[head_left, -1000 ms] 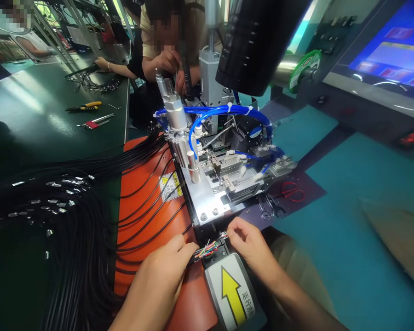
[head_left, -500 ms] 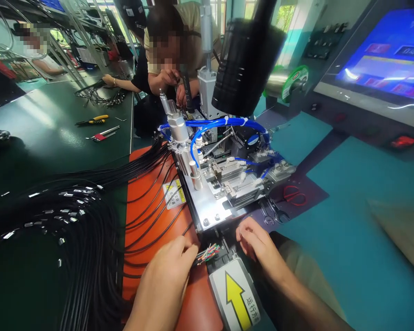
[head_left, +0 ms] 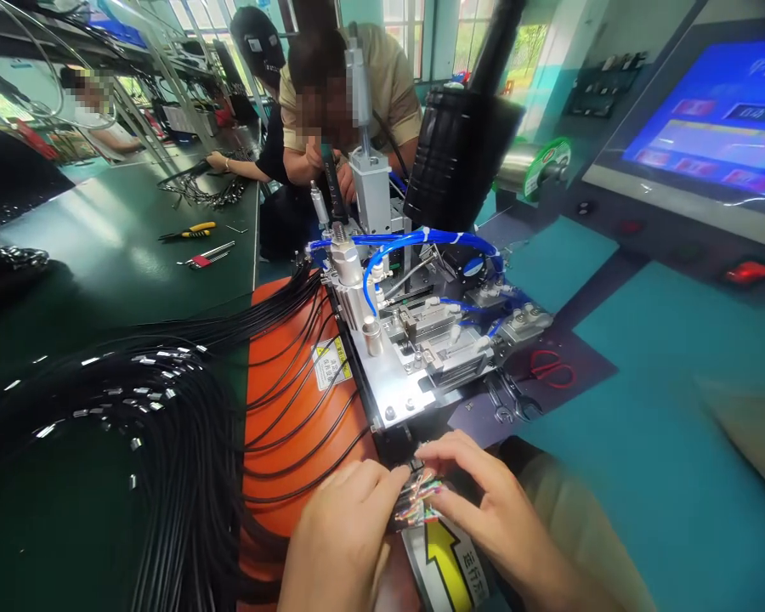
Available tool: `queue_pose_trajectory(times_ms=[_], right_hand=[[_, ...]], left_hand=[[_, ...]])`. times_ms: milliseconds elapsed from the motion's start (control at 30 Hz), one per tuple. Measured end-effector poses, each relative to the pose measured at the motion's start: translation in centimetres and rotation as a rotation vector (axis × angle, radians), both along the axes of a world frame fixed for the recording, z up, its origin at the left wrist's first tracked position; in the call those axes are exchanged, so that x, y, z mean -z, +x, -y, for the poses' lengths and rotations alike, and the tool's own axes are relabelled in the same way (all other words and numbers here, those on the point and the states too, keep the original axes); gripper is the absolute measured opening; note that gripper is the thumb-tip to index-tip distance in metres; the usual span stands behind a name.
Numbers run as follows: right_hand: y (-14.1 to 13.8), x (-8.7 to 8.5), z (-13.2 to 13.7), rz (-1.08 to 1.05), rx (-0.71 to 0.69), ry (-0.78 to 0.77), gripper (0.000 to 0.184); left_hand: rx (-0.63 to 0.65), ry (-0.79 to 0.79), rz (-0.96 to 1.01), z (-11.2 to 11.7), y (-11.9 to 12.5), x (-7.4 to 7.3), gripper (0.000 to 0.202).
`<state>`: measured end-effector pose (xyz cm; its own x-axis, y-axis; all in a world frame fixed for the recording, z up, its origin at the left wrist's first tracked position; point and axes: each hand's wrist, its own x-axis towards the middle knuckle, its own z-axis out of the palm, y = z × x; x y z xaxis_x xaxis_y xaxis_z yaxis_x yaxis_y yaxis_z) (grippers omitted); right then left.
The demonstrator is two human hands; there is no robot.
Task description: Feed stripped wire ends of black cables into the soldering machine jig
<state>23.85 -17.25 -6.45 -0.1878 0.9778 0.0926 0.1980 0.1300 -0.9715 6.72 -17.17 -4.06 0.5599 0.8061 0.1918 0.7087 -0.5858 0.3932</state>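
L hand (head_left: pixel 344 535): clamped on multicolour wire ends (head_left: pixel 417 501).
R hand (head_left: pixel 501 510): fingers curled over same bundle, v. close to L.
Technique: strands bunched tight between both hands.
Ahead: pneumatic fixture (head_left: pixel 414 357).

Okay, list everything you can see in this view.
coloured wire ends: one bunch, multicoloured, between the hands
pneumatic wire machine: one, silver with blue air hoses, centre
black cables: many, metal-tipped, heaped left and across the mat
orange mat: one, orange, left of the machine
arrow plate: one, grey with yellow arrow, under the hands
scissors: one pair, red-handled, right of the machine
display screen: one, blue, upper right
pliers: one pair, yellow-handled, far bench
co-workers: two, behind the machine
left hand: one, lower centre, gripping the wire ends
right hand: one, lower centre, gripping the wire ends
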Motion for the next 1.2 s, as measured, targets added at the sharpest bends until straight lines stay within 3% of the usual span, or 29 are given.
queue_pose_trajectory(times_ms=[200, 433, 800, 967, 1100, 1200], right_hand=[[-0.2, -0.5, 0.2, -0.092, -0.083, -0.046, 0.012], [-0.4, -1.0, 0.0, -0.163, -0.034, -0.201, 0.012], [-0.6, -1.3, 0.3, -0.175, -0.049, -0.127, 0.013], [-0.5, -1.7, 0.1, -0.19, -0.042, -0.2, 0.014], [-0.4, -1.9, 0.0, -0.203, -0.024, -0.267, 0.015], [-0.3, -1.9, 0.0, -0.201, -0.001, -0.311, 0.016]], left_hand=[[-0.039, -0.268, 0.107, 0.5, 0.2, -0.5, 0.018], [-0.05, -0.436, 0.223, 0.2, -0.2, -1.1, 0.026], [-0.242, -0.5, 0.375, -0.3, 0.4, -1.7, 0.008], [-0.214, -0.515, 0.389, -0.1, 0.2, -1.6, 0.012], [-0.221, -0.381, 0.35, 0.6, 0.1, -1.0, 0.029], [-0.243, -0.291, 0.294, 0.9, 0.2, -0.6, 0.031]])
